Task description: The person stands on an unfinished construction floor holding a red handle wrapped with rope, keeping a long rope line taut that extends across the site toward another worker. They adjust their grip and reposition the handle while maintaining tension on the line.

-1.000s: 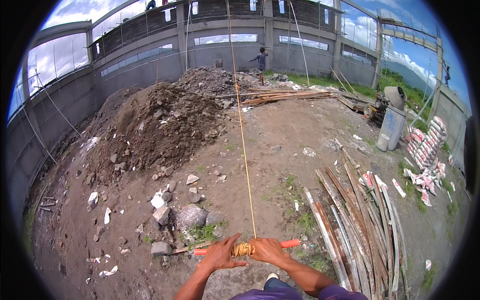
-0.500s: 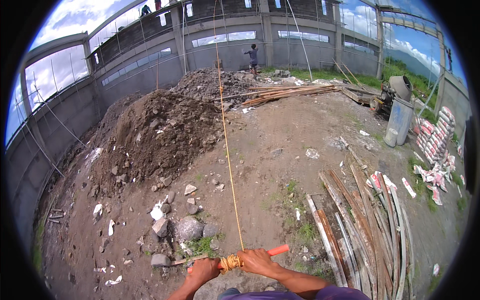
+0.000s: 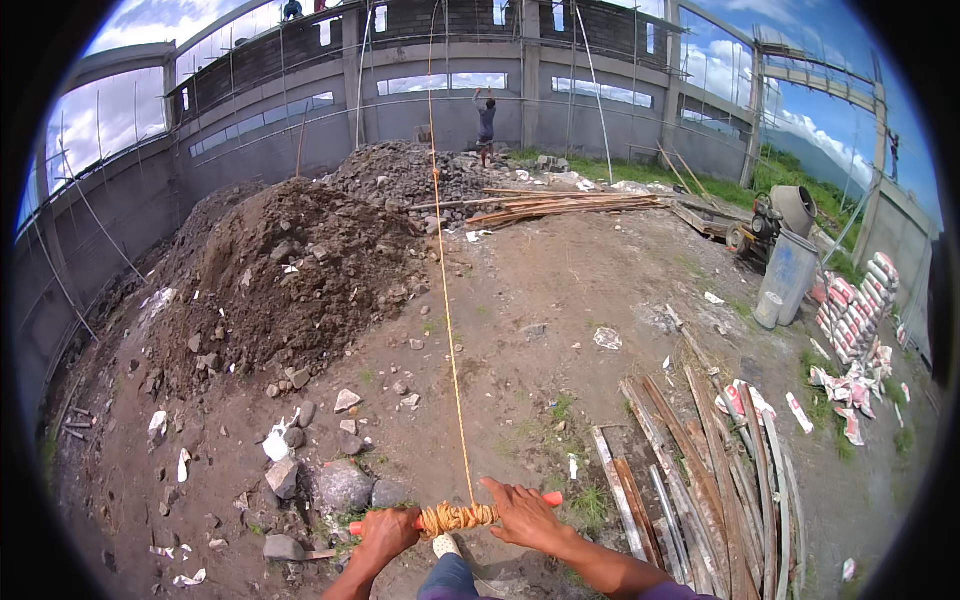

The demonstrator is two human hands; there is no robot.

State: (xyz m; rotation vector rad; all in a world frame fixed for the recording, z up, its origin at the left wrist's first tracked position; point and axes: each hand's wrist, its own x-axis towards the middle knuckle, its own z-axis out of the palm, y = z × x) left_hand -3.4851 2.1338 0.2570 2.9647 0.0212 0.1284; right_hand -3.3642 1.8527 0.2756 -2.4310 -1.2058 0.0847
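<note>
Left hand (image 3: 388,535) wrapped round rod (image 3: 553,499) near its left end; right hand (image 3: 527,516) over the right part, fingers spread, palm contact unclear. Rope (image 3: 458,517) wound thick mid-rod, between hands; long straight length unwound, running past dirt pile (image 3: 290,275) toward wall (image 3: 630,127).

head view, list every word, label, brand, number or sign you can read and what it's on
No text can be read for certain in this view.
Stacked sacks: red print on white, too small and blurred to read.
Crumpled sacks beside the stack: red marks, unreadable.
Blue drum: no lettering can be made out.
Orange rod and yellow rope: no lettering visible.
</note>
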